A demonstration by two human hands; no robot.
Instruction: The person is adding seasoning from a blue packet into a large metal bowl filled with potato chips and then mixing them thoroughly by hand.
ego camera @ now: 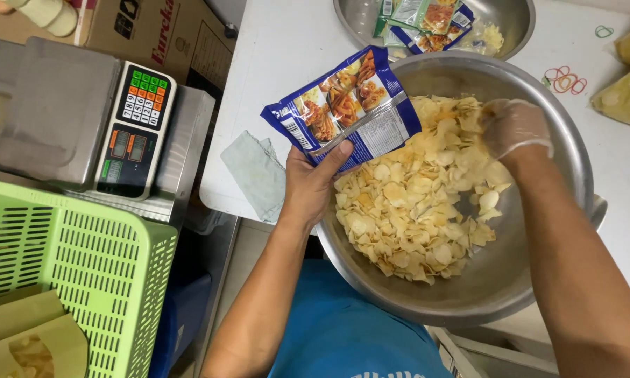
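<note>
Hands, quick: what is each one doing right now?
Left hand: closed on a blue snack bag, held over the big metal bowl.
Right hand: gloved, closed on chips in the bowl.

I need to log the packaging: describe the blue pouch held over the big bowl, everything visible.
The blue pouch is a glossy plastic bag with food pictures and a clear window strip. It looks flat and mostly empty, tilted above the chips at the steel bowl's left rim. The bare left hand pinches its lower edge, thumb on front; the gloved right hand stays apart.
</note>
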